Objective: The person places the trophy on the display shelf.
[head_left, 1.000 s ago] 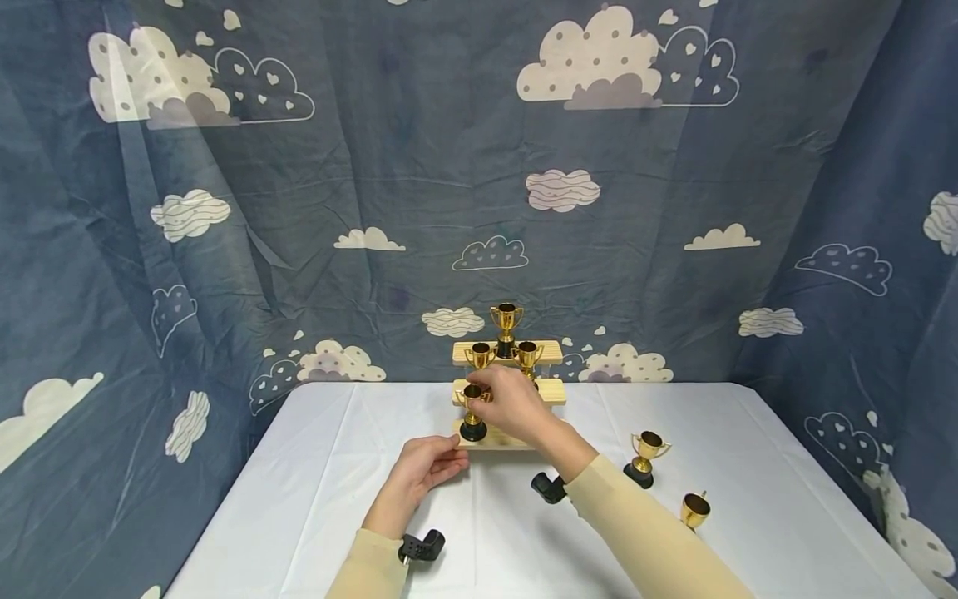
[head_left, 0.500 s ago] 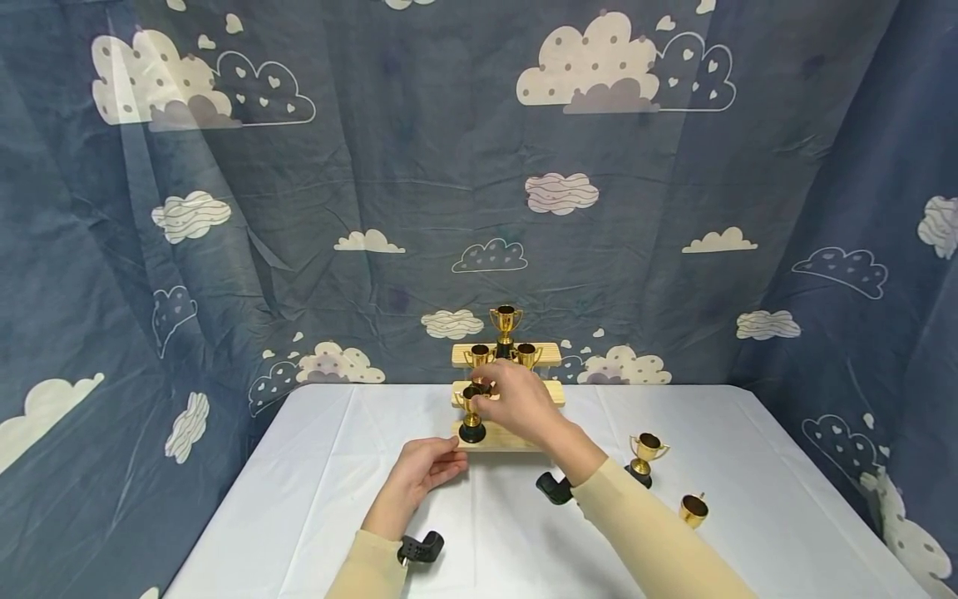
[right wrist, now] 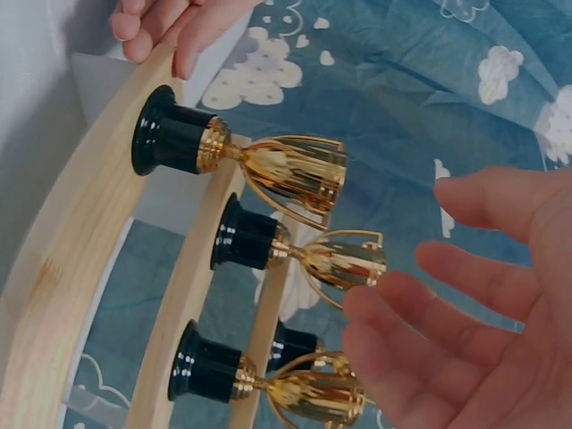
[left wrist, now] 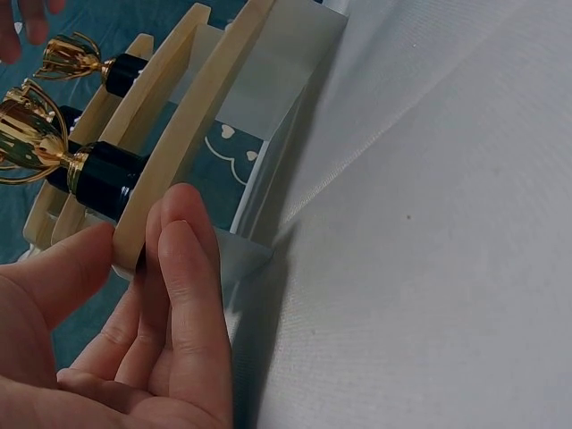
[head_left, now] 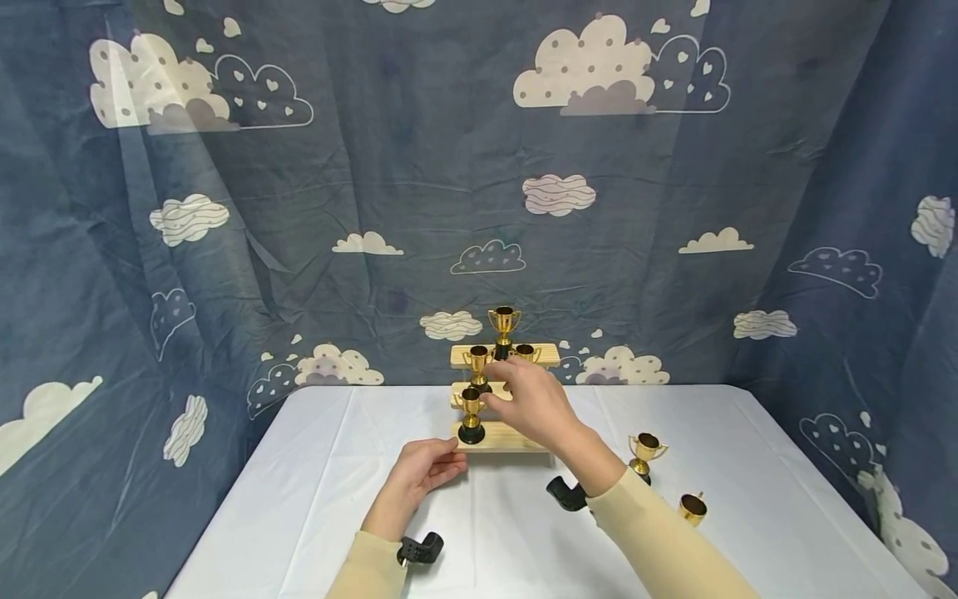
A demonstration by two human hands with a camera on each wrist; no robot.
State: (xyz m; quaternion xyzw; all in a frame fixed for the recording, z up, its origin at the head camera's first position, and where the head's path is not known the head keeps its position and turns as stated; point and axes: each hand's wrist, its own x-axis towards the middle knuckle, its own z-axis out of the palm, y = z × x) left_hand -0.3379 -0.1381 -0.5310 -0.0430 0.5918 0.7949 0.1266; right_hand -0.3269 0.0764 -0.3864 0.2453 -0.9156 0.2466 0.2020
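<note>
A wooden three-step display stand [head_left: 516, 438] stands at the back of the table. At the left end of its lowest step is a small gold trophy cup [head_left: 471, 411] on a black base, upright. My left hand [head_left: 422, 472] pinches that step's left end between thumb and fingers, plain in the left wrist view. Just right of the lowest trophy, my right hand [head_left: 535, 403] hovers with relaxed, spread fingers. The right wrist view shows a gap between those fingers [right wrist: 478, 201] and the lowest trophy [right wrist: 290, 170]. My right hand partly hides the middle step.
Two trophies stand on the middle step, a left one [head_left: 477, 363] and a right one [head_left: 527, 353]. Another trophy [head_left: 505, 324] tops the stand. Two more, one farther back [head_left: 646, 449] and one nearer [head_left: 693, 508], are on the white table [head_left: 314, 499] at right.
My right hand has let go of the lowest trophy and drawn slightly right, its fingers spreading. The trophy stays on the step. My left hand keeps its place on the stand.
</note>
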